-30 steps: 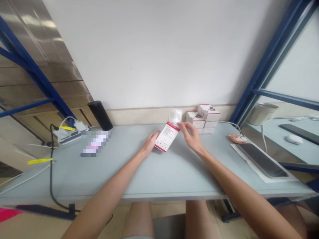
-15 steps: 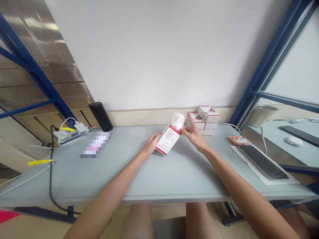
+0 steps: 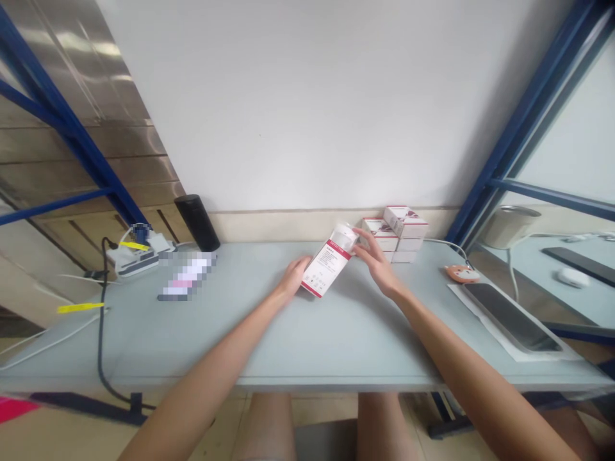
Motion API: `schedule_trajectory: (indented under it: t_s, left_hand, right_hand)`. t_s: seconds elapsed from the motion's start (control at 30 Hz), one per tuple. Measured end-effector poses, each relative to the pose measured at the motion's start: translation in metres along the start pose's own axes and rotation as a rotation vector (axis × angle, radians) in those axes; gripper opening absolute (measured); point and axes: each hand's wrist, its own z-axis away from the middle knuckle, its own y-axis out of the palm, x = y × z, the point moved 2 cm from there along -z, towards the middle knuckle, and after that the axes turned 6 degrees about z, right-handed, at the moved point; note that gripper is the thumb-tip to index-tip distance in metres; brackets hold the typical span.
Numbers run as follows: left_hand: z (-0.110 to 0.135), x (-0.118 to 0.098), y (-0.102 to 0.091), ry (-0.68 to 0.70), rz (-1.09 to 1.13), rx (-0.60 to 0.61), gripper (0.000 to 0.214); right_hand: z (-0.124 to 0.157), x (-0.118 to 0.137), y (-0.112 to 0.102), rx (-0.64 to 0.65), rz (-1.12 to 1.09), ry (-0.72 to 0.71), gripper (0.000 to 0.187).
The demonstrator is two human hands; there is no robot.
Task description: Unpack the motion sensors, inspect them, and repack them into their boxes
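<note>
My left hand (image 3: 294,276) rests against the lower left side of a white carton with red trim (image 3: 325,270), which lies tilted on the pale blue table (image 3: 365,346). A white rounded plastic end (image 3: 344,237) shows at the carton's far end. My right hand (image 3: 377,264) is beside that end, with spread fingertips at or very near it. The carton's underside is hidden.
Behind the hands, a stack of white red-trimmed boxes (image 3: 402,232) stands by the wall. Further along are a black cylinder (image 3: 196,223), a power strip (image 3: 137,259), a pixelated item (image 3: 187,276), an orange fox-shaped mouse (image 3: 461,274) and a dark slab on white paper (image 3: 510,317).
The carton has swung clockwise, its white end moving right and lower. My right fingers have shifted from the carton's end to beside it, and the view has moved slightly.
</note>
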Motion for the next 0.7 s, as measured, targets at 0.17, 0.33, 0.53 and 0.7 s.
schedule_trajectory:
  t_s: [0.17,0.33,0.53,0.7]
  left_hand:
    - [-0.004,0.001,-0.001,0.008,0.024,0.004,0.041]
    - [-0.005,-0.001,-0.002,0.063,-0.004,-0.009,0.037]
    - [-0.006,0.005,0.001,0.192,-0.119,-0.034,0.043]
    - [0.001,0.000,0.007,0.483,-0.226,0.045,0.061]
  right_hand:
    - [-0.002,-0.013,0.006,-0.032,0.193,-0.069,0.036]
    - [0.000,-0.015,0.014,0.024,0.282,-0.121,0.040]
    - [0.000,-0.018,0.025,-0.130,0.056,-0.077,0.055]
    - [0.002,-0.011,0.025,-0.173,-0.074,-0.066,0.065]
